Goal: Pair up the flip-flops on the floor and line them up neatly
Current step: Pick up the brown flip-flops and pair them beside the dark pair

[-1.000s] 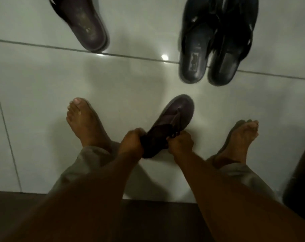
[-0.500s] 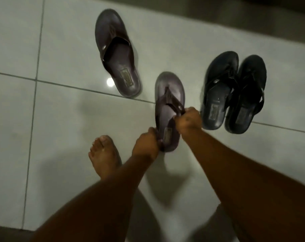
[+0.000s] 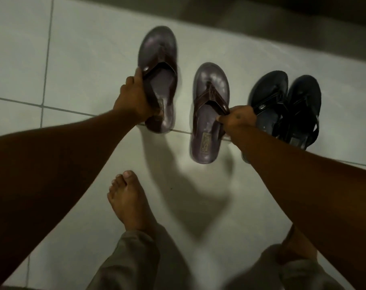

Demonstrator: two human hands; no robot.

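Two brown flip-flops lie toes-away on the pale tiled floor. My left hand (image 3: 134, 99) grips the left edge and strap of the left brown flip-flop (image 3: 160, 59), which looks slightly blurred. My right hand (image 3: 238, 120) pinches the right strap of the right brown flip-flop (image 3: 209, 126), which sits a little nearer to me. A gap of floor separates the two. To the right, a pair of black flip-flops (image 3: 299, 105) lies side by side, touching; my right forearm hides the heel of the left black one.
My bare left foot (image 3: 129, 199) stands on the tile (image 3: 73, 59) below the brown flip-flops, my right foot at the lower right. A dark band, a step or threshold (image 3: 282, 24), runs along the far edge behind the flip-flops.
My left hand let go of the right brown flip-flop and took hold of the far left one. The right brown flip-flop moved away from me, closer to the black pair.
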